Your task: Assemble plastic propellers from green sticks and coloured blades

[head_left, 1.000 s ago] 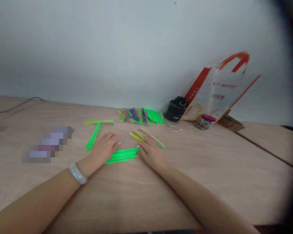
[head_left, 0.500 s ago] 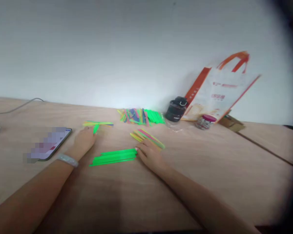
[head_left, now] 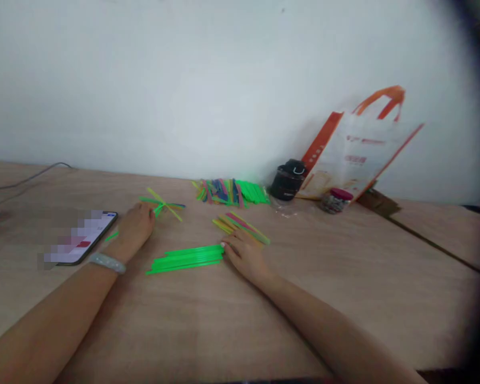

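My left hand [head_left: 136, 228] is closed in a pinch on a thin green plastic stick [head_left: 159, 209], whose other end shows behind the wrist. Just beyond its fingertips, yellow, green and blue sticks [head_left: 168, 206] lie crossed on the table. A row of bright green sticks [head_left: 186, 260] lies side by side between the hands. At the right end of that row rests my right hand [head_left: 246, 255], fingers stretched out on the table and fingertips touching the stick ends. Its back edge partly covers a small pile of yellow, pink and green sticks [head_left: 246, 226].
A phone [head_left: 86, 237] lies left of my left hand. Bagged coloured sticks [head_left: 224, 192] lie near the wall. A black bottle [head_left: 288, 180], a jar with a red lid [head_left: 336, 200] and a white and orange bag [head_left: 360, 154] stand at the back right, beside cardboard [head_left: 378, 202].
My left hand has drawn slightly back and left with the green stick. The sticks near its fingertips have spread into a wider cross. My right hand stays in place.
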Available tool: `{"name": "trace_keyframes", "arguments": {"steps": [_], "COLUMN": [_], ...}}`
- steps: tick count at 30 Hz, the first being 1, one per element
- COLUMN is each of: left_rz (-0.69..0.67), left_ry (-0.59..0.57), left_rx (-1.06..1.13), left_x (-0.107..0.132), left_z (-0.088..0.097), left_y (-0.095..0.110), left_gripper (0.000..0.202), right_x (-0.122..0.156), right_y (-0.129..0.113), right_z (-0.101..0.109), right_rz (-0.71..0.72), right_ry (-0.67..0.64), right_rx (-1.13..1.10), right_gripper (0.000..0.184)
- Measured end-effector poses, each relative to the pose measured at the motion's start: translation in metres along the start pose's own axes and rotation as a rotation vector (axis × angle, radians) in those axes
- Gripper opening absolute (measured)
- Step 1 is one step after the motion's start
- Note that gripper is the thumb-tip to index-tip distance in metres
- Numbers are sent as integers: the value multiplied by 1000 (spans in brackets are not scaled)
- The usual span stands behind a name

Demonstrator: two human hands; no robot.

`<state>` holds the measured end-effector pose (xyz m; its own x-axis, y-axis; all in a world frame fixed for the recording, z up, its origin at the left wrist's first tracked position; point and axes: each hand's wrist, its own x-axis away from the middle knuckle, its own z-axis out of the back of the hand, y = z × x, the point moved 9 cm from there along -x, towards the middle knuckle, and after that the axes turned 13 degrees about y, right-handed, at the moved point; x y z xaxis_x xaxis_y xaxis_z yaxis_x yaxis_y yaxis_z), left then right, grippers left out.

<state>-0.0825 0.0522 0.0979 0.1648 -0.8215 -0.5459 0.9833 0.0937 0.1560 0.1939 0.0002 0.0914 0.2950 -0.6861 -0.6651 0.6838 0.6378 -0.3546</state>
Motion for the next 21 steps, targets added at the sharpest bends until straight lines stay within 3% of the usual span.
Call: {"name": "trace_keyframes", "arguments": {"steps": [4, 7, 10, 14, 21], "left_rz": [-118, -329, -447, -522, -600], "left_ry": [74, 98, 103, 64, 54], "left_rx": [153, 332, 402, 429, 421], "left_x": [13, 40, 69, 90, 97], "left_z": [25, 43, 53, 53, 47], "left_y": [45, 96, 130, 147, 151], "left_gripper": [26, 19, 18, 17, 18], "right_x": [-4, -4, -1, 4, 12], "right_y": [13, 23, 20, 12, 6], "right_z": [4, 5, -2, -11, -25], "right_rz": [-176, -351, -459, -532, -599], "right_ry": [76, 125, 82, -6, -73], "right_rx": [-143, -341, -557, -658, -740], "right_gripper": [28, 32, 32, 26, 22]}}
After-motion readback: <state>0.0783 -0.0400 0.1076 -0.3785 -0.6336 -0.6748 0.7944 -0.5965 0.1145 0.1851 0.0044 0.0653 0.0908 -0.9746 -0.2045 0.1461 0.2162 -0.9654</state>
